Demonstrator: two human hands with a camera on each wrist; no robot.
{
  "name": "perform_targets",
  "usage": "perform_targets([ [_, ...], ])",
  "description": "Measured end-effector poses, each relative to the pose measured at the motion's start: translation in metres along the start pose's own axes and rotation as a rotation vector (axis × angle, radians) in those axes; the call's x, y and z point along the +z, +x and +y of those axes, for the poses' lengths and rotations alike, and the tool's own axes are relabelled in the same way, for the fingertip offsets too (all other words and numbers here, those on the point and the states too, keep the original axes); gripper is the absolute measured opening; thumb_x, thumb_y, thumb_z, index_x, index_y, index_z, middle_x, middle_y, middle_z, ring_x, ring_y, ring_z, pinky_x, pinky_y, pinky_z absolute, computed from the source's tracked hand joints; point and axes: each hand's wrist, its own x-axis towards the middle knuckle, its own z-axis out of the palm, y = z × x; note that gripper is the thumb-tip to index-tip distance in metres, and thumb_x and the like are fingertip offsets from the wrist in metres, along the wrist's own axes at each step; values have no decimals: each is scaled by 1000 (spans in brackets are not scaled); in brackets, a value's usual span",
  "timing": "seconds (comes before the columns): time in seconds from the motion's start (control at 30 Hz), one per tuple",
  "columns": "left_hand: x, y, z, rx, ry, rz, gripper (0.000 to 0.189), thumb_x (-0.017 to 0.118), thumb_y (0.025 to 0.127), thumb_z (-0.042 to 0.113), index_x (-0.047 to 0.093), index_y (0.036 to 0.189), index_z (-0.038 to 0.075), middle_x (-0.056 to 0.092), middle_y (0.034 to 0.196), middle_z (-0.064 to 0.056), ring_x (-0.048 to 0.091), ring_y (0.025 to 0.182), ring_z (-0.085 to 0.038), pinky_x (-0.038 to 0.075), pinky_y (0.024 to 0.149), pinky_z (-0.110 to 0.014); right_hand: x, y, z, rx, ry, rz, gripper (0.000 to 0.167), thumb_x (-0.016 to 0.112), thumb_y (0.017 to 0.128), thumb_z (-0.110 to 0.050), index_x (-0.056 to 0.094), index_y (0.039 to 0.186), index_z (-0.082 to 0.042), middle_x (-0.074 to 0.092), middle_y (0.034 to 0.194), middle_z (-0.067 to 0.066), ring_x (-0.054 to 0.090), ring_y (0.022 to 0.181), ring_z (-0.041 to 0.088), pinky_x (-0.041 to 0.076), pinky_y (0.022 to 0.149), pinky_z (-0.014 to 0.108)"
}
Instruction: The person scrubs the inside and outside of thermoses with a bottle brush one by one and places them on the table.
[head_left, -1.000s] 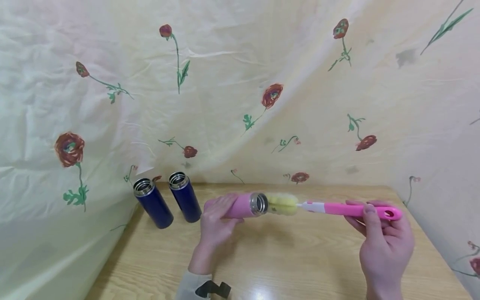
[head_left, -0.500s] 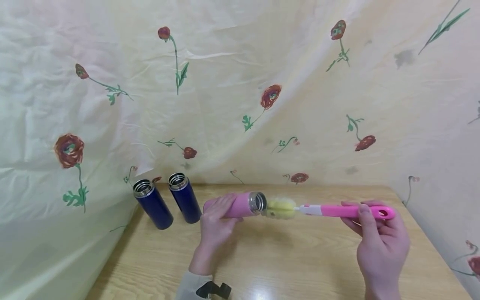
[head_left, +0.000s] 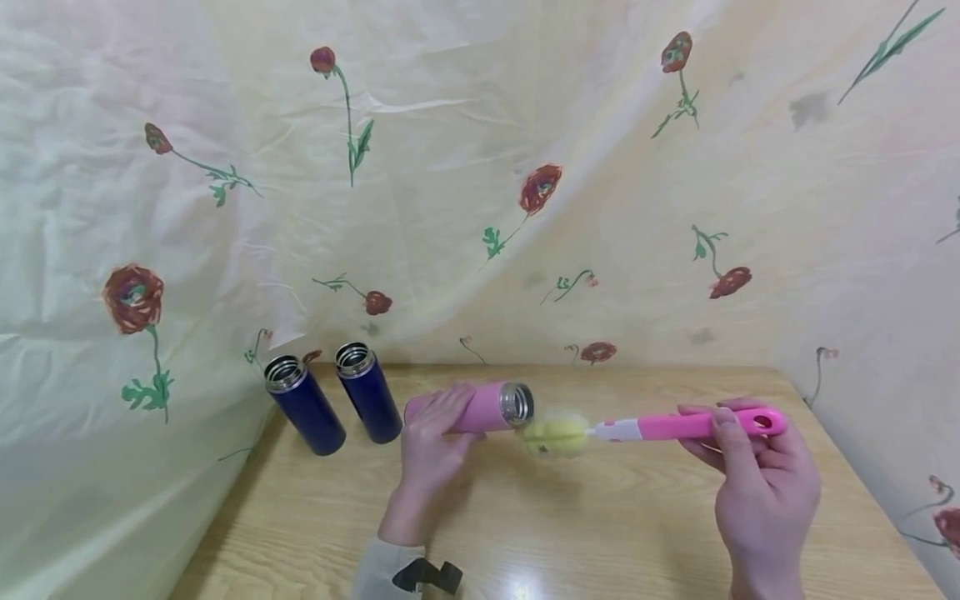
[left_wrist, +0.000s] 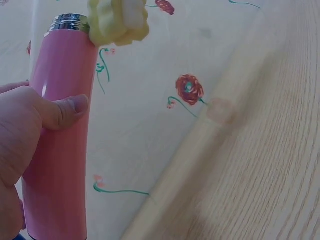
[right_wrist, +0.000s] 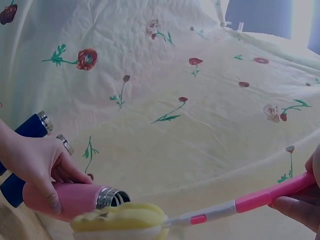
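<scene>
A pink vacuum bottle [head_left: 483, 408] with a bare steel mouth is tipped on its side, its opening toward the right. My left hand [head_left: 435, 442] grips it round the body, the thumb across its side in the left wrist view. My right hand [head_left: 765, 483] holds a bottle brush [head_left: 675, 427] by its pink handle, pinched between thumb and fingers. The brush's yellow sponge head [head_left: 557, 436] is outside the bottle, just below and right of the rim. In the right wrist view the sponge [right_wrist: 120, 220] overlaps the lower edge of the mouth; whether they touch I cannot tell.
Two dark blue bottles without lids, one at the left [head_left: 306, 408] and one beside it [head_left: 369, 396], stand upright on the wooden table [head_left: 585, 517]. A flower-printed cloth [head_left: 450, 208] hangs behind the table and along both sides.
The brush has shifted left, and its sponge head has dropped from in front of the bottle's mouth to just below the rim. The left hand and bottle have hardly moved.
</scene>
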Motion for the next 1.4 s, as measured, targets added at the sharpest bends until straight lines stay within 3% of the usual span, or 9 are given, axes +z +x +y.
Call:
perform_targets([
  [0.13, 1, 0, 0, 2, 20, -28, 70, 102, 65, 4, 77, 130, 5, 74, 130, -14, 72, 122, -30, 54, 109, -51, -3, 2, 2, -18, 126, -19, 17, 59, 103, 10, 55, 108, 26, 78, 95, 25, 81, 86, 27, 63, 71, 37],
  [0.27, 1, 0, 0, 19, 35, -42, 71, 103, 64, 5, 77, 129, 6, 74, 130, -12, 72, 122, -30, 54, 109, -52, -5, 2, 1, 19, 189, 1, 11, 59, 103, 11, 57, 108, 22, 78, 94, 26, 80, 85, 29, 62, 71, 39],
  [0.43, 0, 0, 1, 37, 7, -26, 72, 103, 62, 5, 77, 129, 5, 74, 129, -15, 72, 121, -32, 55, 106, -55, -4, 2, -1, 30, 223, 56, 14, 61, 103, 11, 57, 109, 23, 76, 92, 28, 80, 82, 31, 62, 69, 40],
  [0.63, -1, 0, 1, 42, 8, -22, 72, 102, 62, 4, 77, 129, 4, 74, 130, -15, 72, 121, -33, 55, 106, -55, 1, 2, 0, -16, 282, 53, 15, 60, 102, 12, 55, 108, 25, 75, 90, 28, 80, 80, 31, 62, 67, 41],
  [0.97, -2, 0, 2, 43, -16, -36, 72, 102, 63, 5, 76, 130, 5, 75, 131, -11, 72, 122, -32, 55, 107, -56, 2, 1, 3, -18, 369, 88, 12, 59, 102, 14, 55, 109, 22, 73, 93, 32, 79, 84, 36, 62, 69, 43],
  [1.17, -3, 1, 3, 38, -6, -62, 70, 102, 65, 8, 76, 130, 5, 75, 131, -11, 72, 122, -29, 53, 110, -49, 3, 1, 5, 9, 412, 135, 21, 64, 100, 12, 53, 113, 24, 72, 96, 35, 79, 88, 39, 62, 71, 44],
  [1.4, -3, 1, 3, 42, -29, -64, 70, 102, 65, 8, 77, 130, 4, 75, 130, -11, 72, 122, -29, 55, 108, -52, 6, 2, 6, 17, 443, 157, 26, 64, 100, 11, 51, 117, 26, 71, 98, 35, 79, 90, 40, 61, 72, 45],
])
